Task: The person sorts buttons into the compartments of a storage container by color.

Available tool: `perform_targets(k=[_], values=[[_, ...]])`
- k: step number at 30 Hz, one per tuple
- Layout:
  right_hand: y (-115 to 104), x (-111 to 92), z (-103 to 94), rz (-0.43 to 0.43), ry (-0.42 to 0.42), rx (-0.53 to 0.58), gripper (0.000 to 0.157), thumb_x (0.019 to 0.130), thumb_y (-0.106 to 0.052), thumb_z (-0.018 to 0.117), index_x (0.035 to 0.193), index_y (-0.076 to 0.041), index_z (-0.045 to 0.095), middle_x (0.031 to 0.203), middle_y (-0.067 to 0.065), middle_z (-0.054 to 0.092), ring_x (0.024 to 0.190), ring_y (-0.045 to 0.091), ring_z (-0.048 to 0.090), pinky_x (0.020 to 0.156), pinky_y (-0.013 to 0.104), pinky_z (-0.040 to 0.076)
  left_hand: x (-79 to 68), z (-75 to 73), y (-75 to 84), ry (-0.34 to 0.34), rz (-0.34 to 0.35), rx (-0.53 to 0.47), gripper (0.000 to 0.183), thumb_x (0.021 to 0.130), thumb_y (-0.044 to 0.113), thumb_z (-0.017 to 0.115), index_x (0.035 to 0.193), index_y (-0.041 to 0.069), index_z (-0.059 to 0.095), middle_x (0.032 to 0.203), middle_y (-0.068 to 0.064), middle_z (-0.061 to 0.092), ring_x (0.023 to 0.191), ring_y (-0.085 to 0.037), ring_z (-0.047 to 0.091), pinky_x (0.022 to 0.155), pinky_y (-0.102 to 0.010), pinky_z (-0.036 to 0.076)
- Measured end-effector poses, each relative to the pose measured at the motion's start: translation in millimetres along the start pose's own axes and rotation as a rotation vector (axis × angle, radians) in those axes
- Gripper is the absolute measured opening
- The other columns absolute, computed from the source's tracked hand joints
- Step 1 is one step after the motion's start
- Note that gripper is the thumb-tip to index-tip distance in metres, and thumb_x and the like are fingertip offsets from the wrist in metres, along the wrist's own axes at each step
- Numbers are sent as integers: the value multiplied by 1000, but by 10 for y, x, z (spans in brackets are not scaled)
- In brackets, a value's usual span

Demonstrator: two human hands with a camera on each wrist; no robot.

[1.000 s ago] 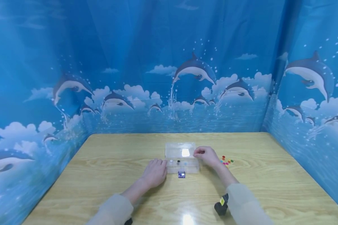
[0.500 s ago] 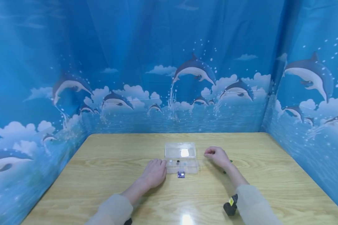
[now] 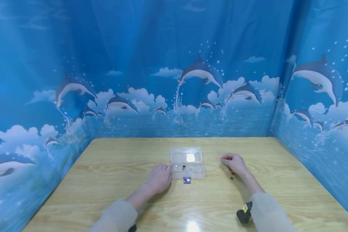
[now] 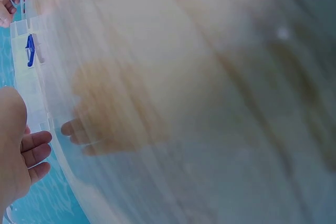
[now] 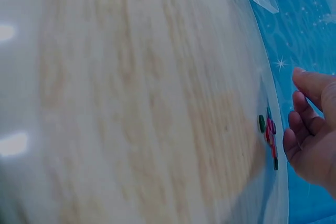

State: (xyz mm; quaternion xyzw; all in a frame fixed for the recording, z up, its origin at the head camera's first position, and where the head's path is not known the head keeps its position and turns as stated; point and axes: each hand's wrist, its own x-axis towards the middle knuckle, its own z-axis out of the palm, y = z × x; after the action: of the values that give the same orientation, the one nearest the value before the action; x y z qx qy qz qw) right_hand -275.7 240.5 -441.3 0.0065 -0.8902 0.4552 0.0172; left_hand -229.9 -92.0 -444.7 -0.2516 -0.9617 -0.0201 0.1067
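Note:
A clear plastic box (image 3: 196, 175) with compartments lies on the table, its lid (image 3: 179, 155) laid back and a blue clasp (image 3: 187, 180) at its front. Inside show a white piece (image 3: 176, 166), a black one (image 3: 184, 167) and a pale blue one (image 3: 191, 169). My left hand (image 3: 159, 178) rests against the box's left end, fingers loosely extended. To the right of the box, my right hand (image 3: 235, 163) hovers over small coloured discs (image 5: 270, 132), partly hiding them in the head view. Its fingers are loosely bent, and no piece shows between them.
The wooden table (image 3: 110, 161) is bounded behind and at the sides by a blue dolphin-print curtain (image 3: 150, 64). A black wrist device (image 3: 244, 215) sits by the right sleeve (image 3: 269, 209). A lamp reflection glares on the lid.
My right hand has moved from the box's right end rightward to above the coloured discs, now covering most of them in the head view. The left hand and box stay in place.

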Motion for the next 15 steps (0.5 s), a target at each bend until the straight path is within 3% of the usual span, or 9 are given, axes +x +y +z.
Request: perform_targets(k=[8, 15], values=[[58, -6, -110, 15, 28, -69, 20, 90, -14, 59, 101, 2, 64, 94, 11, 63, 77, 19, 52, 67, 30, 42, -4, 16, -7, 13, 12, -1, 23, 95, 22, 43, 104, 4, 54, 92, -9, 57, 89, -24, 53, 83, -39, 44], [105, -35, -159, 29, -3, -84, 21, 87, -13, 62, 100, 4, 63, 86, 10, 62, 74, 20, 54, 64, 30, 44, -2, 3, -5, 25, 16, 7, 21, 95, 21, 44, 102, 4, 54, 91, -10, 57, 88, -24, 53, 82, -39, 44]])
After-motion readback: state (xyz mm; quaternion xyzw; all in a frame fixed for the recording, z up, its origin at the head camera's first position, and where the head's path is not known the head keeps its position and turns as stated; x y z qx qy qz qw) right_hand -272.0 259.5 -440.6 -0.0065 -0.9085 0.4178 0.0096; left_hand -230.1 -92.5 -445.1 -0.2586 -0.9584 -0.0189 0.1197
